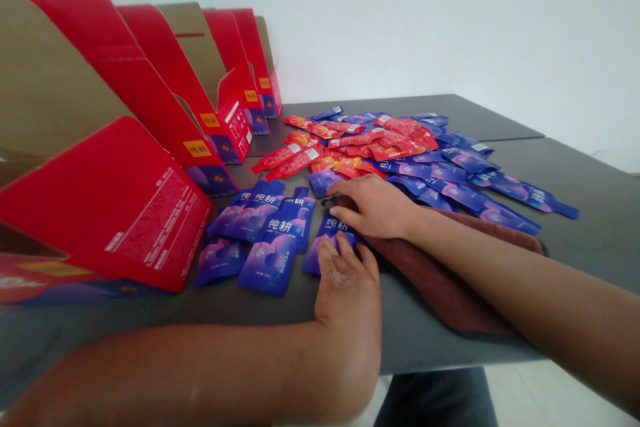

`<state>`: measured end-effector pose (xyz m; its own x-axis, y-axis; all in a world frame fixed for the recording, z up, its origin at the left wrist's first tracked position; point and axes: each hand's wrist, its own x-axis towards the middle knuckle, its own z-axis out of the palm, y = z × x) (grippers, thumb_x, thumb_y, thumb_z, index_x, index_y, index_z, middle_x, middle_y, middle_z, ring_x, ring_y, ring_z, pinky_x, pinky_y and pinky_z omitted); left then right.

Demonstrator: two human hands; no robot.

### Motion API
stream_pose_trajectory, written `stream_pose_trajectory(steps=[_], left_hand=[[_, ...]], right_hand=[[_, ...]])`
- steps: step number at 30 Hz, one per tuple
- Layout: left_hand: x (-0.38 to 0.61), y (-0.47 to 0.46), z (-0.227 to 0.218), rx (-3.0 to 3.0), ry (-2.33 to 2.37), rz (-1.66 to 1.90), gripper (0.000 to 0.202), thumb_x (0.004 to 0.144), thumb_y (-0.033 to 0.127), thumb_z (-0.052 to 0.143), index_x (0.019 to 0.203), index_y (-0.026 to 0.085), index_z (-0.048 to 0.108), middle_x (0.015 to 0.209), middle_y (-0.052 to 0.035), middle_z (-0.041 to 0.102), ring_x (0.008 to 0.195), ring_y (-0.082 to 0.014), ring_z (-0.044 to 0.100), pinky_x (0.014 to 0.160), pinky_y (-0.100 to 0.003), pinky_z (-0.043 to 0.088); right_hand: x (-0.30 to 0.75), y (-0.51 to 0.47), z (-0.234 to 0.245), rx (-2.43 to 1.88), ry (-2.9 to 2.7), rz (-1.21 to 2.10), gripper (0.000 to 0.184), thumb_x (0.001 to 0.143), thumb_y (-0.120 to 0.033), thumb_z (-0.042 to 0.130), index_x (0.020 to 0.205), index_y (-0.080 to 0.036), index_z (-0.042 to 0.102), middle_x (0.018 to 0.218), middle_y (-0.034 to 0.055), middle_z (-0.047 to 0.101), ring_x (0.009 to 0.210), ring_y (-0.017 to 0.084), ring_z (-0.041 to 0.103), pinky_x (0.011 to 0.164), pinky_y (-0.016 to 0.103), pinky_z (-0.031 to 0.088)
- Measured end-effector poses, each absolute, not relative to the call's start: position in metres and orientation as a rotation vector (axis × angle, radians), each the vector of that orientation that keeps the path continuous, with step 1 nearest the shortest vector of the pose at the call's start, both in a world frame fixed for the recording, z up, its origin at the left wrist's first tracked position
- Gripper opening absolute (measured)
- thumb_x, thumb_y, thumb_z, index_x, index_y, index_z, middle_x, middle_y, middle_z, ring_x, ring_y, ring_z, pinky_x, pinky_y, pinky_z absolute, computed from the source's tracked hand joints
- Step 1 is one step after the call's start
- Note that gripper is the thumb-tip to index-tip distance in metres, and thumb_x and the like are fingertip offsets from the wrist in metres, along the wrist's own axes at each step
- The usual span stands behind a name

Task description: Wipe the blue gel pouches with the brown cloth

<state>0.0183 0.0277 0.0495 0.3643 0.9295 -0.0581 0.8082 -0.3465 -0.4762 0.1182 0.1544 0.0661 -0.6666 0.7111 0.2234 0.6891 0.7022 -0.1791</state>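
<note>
Along the left edge of the dark grey desk (pixel 590 240), open red cardboard boxes (pixel 115 207) are stood in a row running back toward the far edge, each marked with a yellow label. Whether anything is held inside them cannot be told from this angle. Just right of the boxes, a small group of blue sachets (pixel 260 233) printed with 纯耕 has been laid out, slightly overlapping and set apart from the main mass.

Near the front edge, a further blue sachet (pixel 330 227) is covered by the fingers of the left hand (pixel 347 287), which are spread and rest on it without pinching. The right hand (pixel 373 207) is held just above that sachet, its fingers pressed together and extended. Its thumb is hidden, so any pinch cannot be told. A brown towel (pixel 440 273) is laid under the right forearm.

Beyond the hands, a large loose heap of red and blue sachets (pixel 400 153) is spread toward the right of the desk, with the red mostly on its left side and the blue on its right. As things lie, only a few sachets have been separated, and most are left in the heap.
</note>
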Motion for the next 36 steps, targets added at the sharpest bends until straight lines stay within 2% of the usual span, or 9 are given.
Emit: stream_pose_trajectory(steps=[7,12,16,26,30,36], left_hand=[[0.020,0.029,0.051,-2.218,-1.564,0.408,0.046,0.089,0.009,0.039,0.134,0.007,0.050,0.126,-0.0260,0.062,0.116,-0.0323,0.060,0.100,-0.045,0.047],[0.019,0.028,0.050,-2.288,-1.620,0.313,0.049,0.087,0.007,0.043,0.136,0.009,0.049,0.131,-0.0257,0.058,0.117,-0.0321,0.059,0.103,-0.047,0.045],[0.018,0.026,0.048,-2.312,-1.609,0.299,0.046,0.088,0.011,0.045,0.134,0.007,0.050,0.132,-0.0290,0.055,0.120,-0.0352,0.056,0.104,-0.050,0.044],[0.019,0.026,0.049,-2.212,-1.574,0.373,0.049,0.088,0.011,0.045,0.137,0.009,0.046,0.130,-0.0255,0.059,0.118,-0.0329,0.059,0.100,-0.045,0.047],[0.019,0.027,0.048,-2.212,-1.560,0.366,0.050,0.088,0.010,0.044,0.138,0.009,0.045,0.131,-0.0254,0.058,0.116,-0.0322,0.060,0.099,-0.045,0.048],[0.019,0.028,0.048,-2.243,-1.600,0.313,0.049,0.088,0.012,0.048,0.137,0.010,0.047,0.131,-0.0249,0.059,0.118,-0.0326,0.058,0.102,-0.047,0.046]], right_hand=[[0.112,0.141,0.070,-0.814,-2.727,0.283,0.034,0.090,-0.035,0.051,0.117,-0.017,0.061,0.094,0.0068,0.070,0.090,0.021,0.062,0.081,0.033,0.042],[0.115,0.148,0.068,-1.008,-2.680,0.218,0.035,0.091,-0.037,0.050,0.118,-0.018,0.061,0.088,0.0066,0.070,0.084,0.021,0.063,0.078,0.032,0.042],[0.117,0.154,0.067,-1.160,-2.624,0.124,0.035,0.091,-0.037,0.049,0.117,-0.018,0.061,0.098,0.0096,0.070,0.091,0.023,0.063,0.082,0.034,0.042],[0.112,0.143,0.069,-0.963,-2.696,0.234,0.036,0.089,-0.035,0.051,0.119,-0.017,0.061,0.092,0.0079,0.069,0.087,0.021,0.061,0.081,0.033,0.040],[0.112,0.144,0.069,-0.982,-2.673,0.273,0.036,0.089,-0.034,0.051,0.119,-0.016,0.061,0.085,0.0059,0.068,0.078,0.018,0.059,0.074,0.029,0.039],[0.112,0.142,0.071,-0.986,-2.667,0.248,0.034,0.089,-0.034,0.052,0.117,-0.017,0.062,0.081,0.0044,0.068,0.075,0.018,0.059,0.072,0.030,0.038]])
